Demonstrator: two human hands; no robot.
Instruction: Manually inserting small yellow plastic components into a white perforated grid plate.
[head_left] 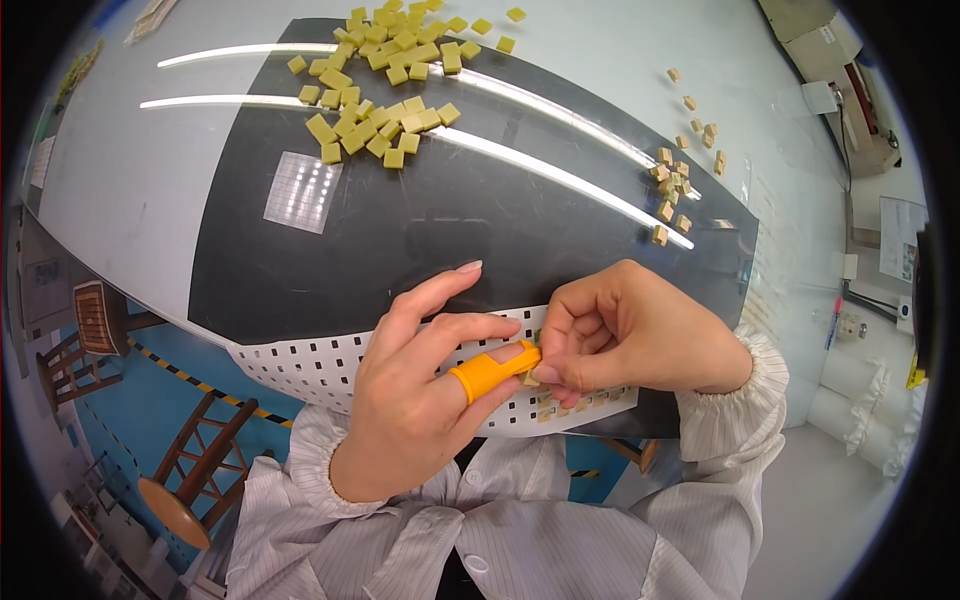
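we bring both hands together over a white perforated sheet [300, 376] at the near edge of a glossy black mat [430, 215]. our left hand [410, 375] has its outer fingers fanned apart, one finger wearing an orange finger sleeve [490, 374]. our right hand [640, 335] pinches thumb and forefinger narrowly beside the sleeve's tip; a small pale piece [530, 380] shows there, mostly hidden, and we cannot tell which fingers grip it. yellow-green tiles [394, 159] lie heaped at the far left, small tan blocks [660, 236] at right.
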